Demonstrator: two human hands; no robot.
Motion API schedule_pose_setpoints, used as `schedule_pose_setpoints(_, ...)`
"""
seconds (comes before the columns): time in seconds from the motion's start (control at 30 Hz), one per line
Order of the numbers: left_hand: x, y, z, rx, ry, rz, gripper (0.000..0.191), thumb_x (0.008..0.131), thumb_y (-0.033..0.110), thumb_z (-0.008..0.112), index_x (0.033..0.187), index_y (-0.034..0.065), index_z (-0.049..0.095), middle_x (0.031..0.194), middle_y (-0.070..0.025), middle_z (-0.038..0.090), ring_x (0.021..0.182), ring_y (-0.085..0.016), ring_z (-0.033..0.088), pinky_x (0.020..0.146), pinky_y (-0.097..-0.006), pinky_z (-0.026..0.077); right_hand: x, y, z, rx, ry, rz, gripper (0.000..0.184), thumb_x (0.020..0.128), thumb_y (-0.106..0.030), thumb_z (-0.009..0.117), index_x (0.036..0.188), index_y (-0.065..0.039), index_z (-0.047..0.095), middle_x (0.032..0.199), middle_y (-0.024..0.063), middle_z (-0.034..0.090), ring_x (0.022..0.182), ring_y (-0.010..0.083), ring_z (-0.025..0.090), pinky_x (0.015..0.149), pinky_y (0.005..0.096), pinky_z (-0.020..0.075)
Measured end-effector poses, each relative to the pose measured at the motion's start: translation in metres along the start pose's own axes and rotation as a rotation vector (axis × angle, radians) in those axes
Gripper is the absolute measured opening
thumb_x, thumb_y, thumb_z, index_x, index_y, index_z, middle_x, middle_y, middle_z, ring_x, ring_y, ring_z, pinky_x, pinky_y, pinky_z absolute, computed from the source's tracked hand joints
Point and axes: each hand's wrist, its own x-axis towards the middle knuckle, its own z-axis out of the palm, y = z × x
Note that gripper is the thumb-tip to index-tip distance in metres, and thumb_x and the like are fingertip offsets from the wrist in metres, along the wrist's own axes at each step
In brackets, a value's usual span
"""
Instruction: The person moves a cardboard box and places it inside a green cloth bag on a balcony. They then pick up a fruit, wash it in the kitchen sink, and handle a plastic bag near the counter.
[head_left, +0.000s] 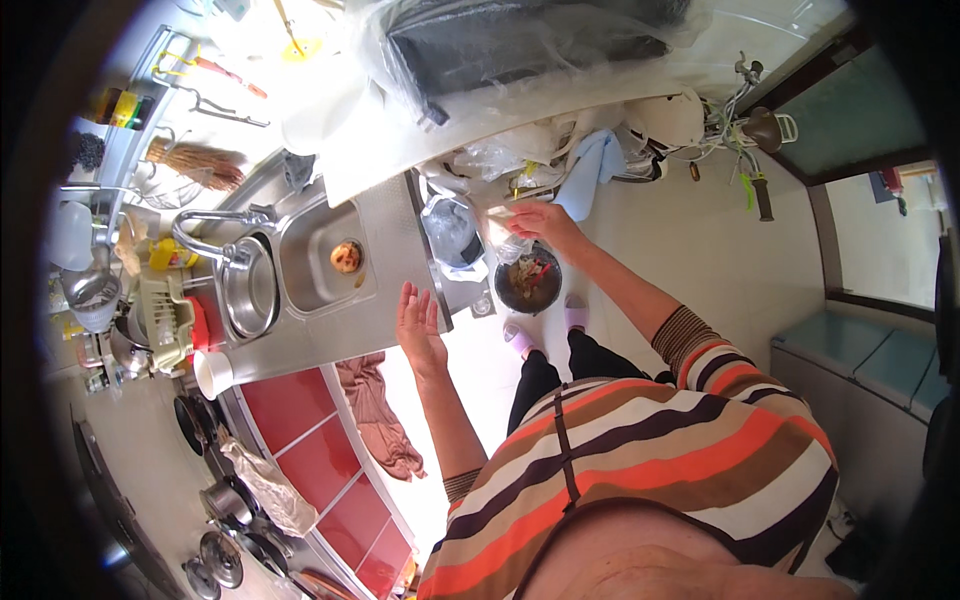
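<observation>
My left hand (421, 330) is raised beside the front edge of the steel sink counter (390, 262), fingers extended, holding nothing. Farther out, my right hand (546, 225) reaches over the floor with its fingers stretched out. No object shows in its grasp. Below it stands a dark round bin (529, 279) with food scraps and something red inside. Clear plastic (514, 249) lies at the bin's far rim, close under my right fingers. Left of that is a bin lined with a plastic bag (452, 232). In the sink basin (300, 277), a round orange-brown item (346, 257) rests by the drain.
A chrome faucet (217, 217) arches over a steel bowl (251, 289). A white cup (214, 375) stands at the counter's corner. Bags and a light blue cloth (592, 169) lie beyond my right hand. A brown cloth (379, 416) hangs near the red cabinet doors (322, 465).
</observation>
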Motion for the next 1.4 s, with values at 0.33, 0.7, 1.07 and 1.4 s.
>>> schedule_pose_setpoints(0.33, -0.025, -0.005, -0.018, -0.107, 0.117, 0.008, 0.045, 0.093, 0.019, 0.054, 0.132, -0.0022, 0.045, 0.127, -0.017, 0.051, 0.113, -0.03, 0.056, 0.099, -0.0385, 0.044, 0.014, 0.046, -0.021, -0.025, 0.174, 0.085, 0.027, 0.091, -0.006, 0.055, 0.115, 0.006, 0.057, 0.101, 0.0145, 0.066, 0.089, 0.0182, 0.065, 0.085, 0.0287, 0.053)
schedule_pose_setpoints(0.7, -0.055, -0.008, -0.033, -0.049, 0.097, -0.042, 0.039, 0.096, 0.013, 0.049, 0.131, -0.0034, 0.046, 0.121, -0.016, 0.056, 0.109, -0.027, 0.059, 0.095, -0.0341, 0.047, 0.124, 0.129, -0.038, -1.201, 0.429, -0.367, 0.029, 0.08, 0.0, 0.051, 0.105, -0.004, 0.065, 0.101, 0.0111, 0.068, 0.096, 0.0301, 0.063, 0.094, 0.0392, 0.0464)
schedule_pose_setpoints(1.07, -0.033, -0.107, 0.031, 0.002, -0.178, -0.467, 0.049, 0.097, 0.028, 0.05, 0.137, 0.0016, 0.04, 0.118, -0.0154, 0.059, 0.105, -0.027, 0.06, 0.096, -0.0379, 0.046, 0.064, 0.073, -0.062, -0.568, -0.011, 0.214, 0.025, 0.081, -0.025, 0.066, 0.099, -0.007, 0.066, 0.086, 0.0052, 0.064, 0.076, 0.0164, 0.063, 0.063, 0.0339, 0.0526)
schedule_pose_setpoints(1.4, 0.05, -0.175, 0.089, -0.446, -0.245, -0.645, 0.045, 0.097, 0.05, 0.037, 0.103, 0.0074, 0.05, 0.101, -0.0116, 0.059, 0.09, -0.03, 0.062, 0.077, -0.0512, 0.052, -0.046, 0.08, 0.041, -0.689, -0.004, -0.292, 0.046, 0.098, -0.039, 0.045, 0.124, -0.001, 0.052, 0.125, 0.0193, 0.047, 0.119, 0.0322, 0.045, 0.101, 0.0393, 0.0327)
